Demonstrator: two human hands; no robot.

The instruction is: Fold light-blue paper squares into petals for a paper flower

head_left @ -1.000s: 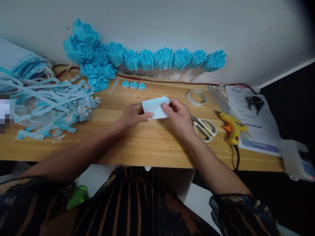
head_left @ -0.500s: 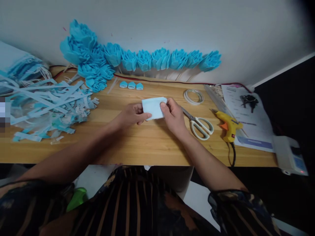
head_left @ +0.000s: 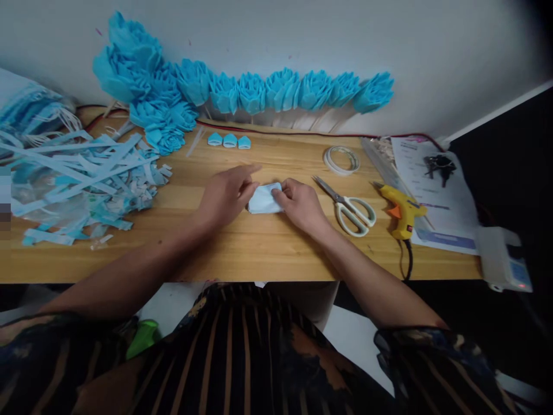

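Observation:
A small stack of pale blue fabric pieces point(head_left: 261, 200) lies low over the middle of the wooden table. My right hand point(head_left: 301, 203) pinches its right end between thumb and fingers. Beside the stack's left end is my left hand point(head_left: 228, 193), its index finger stretched out and its thumb apart, with nothing held. Scissors with white handles point(head_left: 355, 213) lie just right of my right hand, blades pointing up and left. Three small folded blue pieces point(head_left: 229, 140) sit in a row beyond my hands.
Blue fabric flowers point(head_left: 282, 90) on sticks line the wall. Cut strips and scraps point(head_left: 93, 178) are heaped at left, near folded blue fabric point(head_left: 34, 109). To the right are a tape roll point(head_left: 341, 160), a yellow glue gun point(head_left: 402, 212), keys point(head_left: 439, 166) on paper and a white device point(head_left: 503, 256).
My left hand has let go of the stack and moved slightly left, its index finger now extended. The stack has come lower toward the table in my right hand. The view has shifted slightly.

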